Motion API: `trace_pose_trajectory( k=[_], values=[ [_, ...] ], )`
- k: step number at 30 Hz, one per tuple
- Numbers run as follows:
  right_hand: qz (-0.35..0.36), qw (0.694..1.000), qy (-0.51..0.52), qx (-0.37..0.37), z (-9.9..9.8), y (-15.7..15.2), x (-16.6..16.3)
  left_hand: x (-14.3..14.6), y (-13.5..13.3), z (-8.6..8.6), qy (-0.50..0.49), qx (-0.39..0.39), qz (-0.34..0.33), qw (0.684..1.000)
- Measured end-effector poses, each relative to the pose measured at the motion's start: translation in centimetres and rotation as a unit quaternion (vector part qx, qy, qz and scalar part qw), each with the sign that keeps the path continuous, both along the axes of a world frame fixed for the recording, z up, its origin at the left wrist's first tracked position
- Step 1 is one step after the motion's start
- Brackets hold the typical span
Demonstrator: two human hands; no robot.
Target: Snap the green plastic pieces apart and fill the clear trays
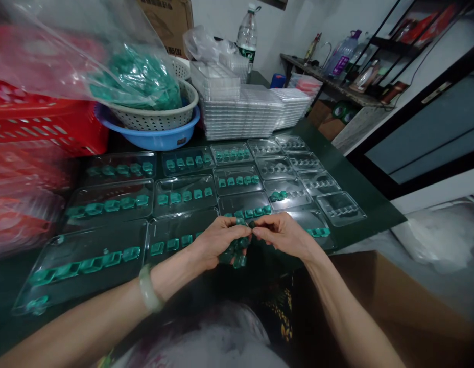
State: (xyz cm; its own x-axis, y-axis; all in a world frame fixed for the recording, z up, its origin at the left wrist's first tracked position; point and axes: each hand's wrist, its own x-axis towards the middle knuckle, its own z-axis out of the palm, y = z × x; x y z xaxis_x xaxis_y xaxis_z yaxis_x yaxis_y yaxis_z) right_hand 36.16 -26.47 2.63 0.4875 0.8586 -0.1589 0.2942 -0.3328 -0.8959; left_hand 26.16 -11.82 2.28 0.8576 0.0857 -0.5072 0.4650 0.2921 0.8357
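Observation:
My left hand (216,240) is closed around several small translucent green plastic pieces (240,260), some showing below the palm. The fingertips of my right hand (285,232) meet the left thumb, pinching a small dark green piece (251,224), its exact shape too small to tell. Both hands are over the near edge of a grid of transparent plastic trays (118,243). Rows of green pieces (92,264) sit in the left and middle trays. Just beyond my right hand, one tray has a couple of green pieces (278,196) at its left end.
Stacked transparent trays (240,112) stand at the back of the dark green table (382,217). Left of them, a bag of green pieces (139,76) rests in a white basket (145,118) on a blue basin (160,139). A red basket (41,120) is far left; a cardboard box (398,296) lies right.

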Motion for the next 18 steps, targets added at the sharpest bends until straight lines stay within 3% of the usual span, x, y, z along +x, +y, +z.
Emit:
trace_pose_trajectory(
  k=[4, 8, 13, 18],
  values=[
    [0.022, 1.000, -0.005, -0.007, 0.3, -0.2, -0.1, 0.0, 0.0, -0.3, 0.006, -0.006, -0.017, 1.000],
    [0.009, 0.996, -0.090, -0.005, -0.1, -0.1, -0.7, 0.0, 0.1, -0.6, 0.006, -0.008, -0.019, 1.000],
    [-0.061, 0.980, -0.188, 0.012, -0.8, 0.3, -1.7, 0.0, 0.0, -0.5, 0.004, 0.001, -0.012, 1.000],
    [-0.159, 0.968, -0.186, 0.052, -1.6, -0.1, -1.6, 0.1, -0.4, 0.2, 0.015, -0.009, -0.024, 1.000]
  ],
)
